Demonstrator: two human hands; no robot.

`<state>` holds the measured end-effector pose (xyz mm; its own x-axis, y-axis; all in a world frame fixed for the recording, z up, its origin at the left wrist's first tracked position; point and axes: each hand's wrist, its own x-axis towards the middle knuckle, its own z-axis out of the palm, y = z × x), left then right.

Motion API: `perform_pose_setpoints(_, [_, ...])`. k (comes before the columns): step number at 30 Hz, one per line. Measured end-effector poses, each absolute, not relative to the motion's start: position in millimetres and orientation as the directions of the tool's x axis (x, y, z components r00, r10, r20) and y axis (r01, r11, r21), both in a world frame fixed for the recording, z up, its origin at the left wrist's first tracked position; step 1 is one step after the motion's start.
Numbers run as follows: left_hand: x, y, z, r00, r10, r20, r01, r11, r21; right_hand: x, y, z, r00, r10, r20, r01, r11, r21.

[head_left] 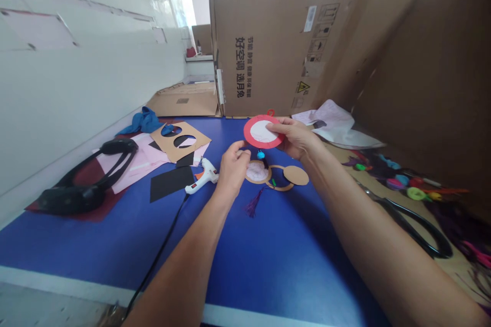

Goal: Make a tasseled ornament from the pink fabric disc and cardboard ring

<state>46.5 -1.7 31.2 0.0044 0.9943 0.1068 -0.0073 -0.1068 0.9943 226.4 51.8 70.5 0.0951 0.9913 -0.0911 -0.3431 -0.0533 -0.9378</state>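
A red paper disc (pixel 249 132) with a white round centre is held up over the blue table. My right hand (pixel 297 138) grips its right side, thumb on the white face and the other fingers behind. From its lower edge hangs a small blue bell (pixel 261 155), and a red loop (pixel 270 112) shows at the top. My left hand (pixel 233 166) is closed at the disc's lower left edge; what lies between its fingertips is hidden. Beneath are cardboard rings (pixel 282 188), a plain cardboard disc (pixel 296 176) and a purple tassel (pixel 252 205).
Left of my hands lie a white glue gun (pixel 207 172) with its cord, black paper (pixel 172 184), cut cardboard (pixel 163 142) and a black headset (pixel 72 198). Scissors (pixel 412 219) and several colourful trinkets (pixel 416 192) lie right. A large cardboard box (pixel 276 66) stands behind.
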Motion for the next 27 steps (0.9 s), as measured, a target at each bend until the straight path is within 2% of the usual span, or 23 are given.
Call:
perform_pose_setpoints(4, [48,-5,33,0.246,0.969,0.032,-0.087,-0.011,0.996,226,50,73,0.106,0.989,-0.101,-0.345,-0.059,-0.937])
perform_pose_setpoints(9, [50,-9,33,0.300,0.953,0.048,-0.082,-0.024,0.996,226,50,74,0.117,0.988,-0.104,-0.360,-0.055,-0.931])
perform_pose_setpoints(14, [52,-8,30,0.257,0.956,0.143,-0.040,-0.138,0.990,229,52,71,0.119,0.988,-0.102,-0.356,-0.053,-0.933])
perform_pose_setpoints(19, [53,-9,28,0.216,0.962,0.168,-0.031,-0.165,0.986,227,54,66,0.095,0.990,-0.100,-0.358,-0.060,-0.932])
perform_pose_setpoints(24, [52,-7,25,0.126,0.959,0.253,0.105,-0.266,0.958,221,55,61,0.102,0.989,-0.104,-0.334,-0.064,-0.940])
perform_pose_setpoints(27, [52,-6,23,0.096,0.965,0.246,0.109,-0.255,0.961,218,54,60,0.097,0.989,-0.113,-0.329,-0.075,-0.941])
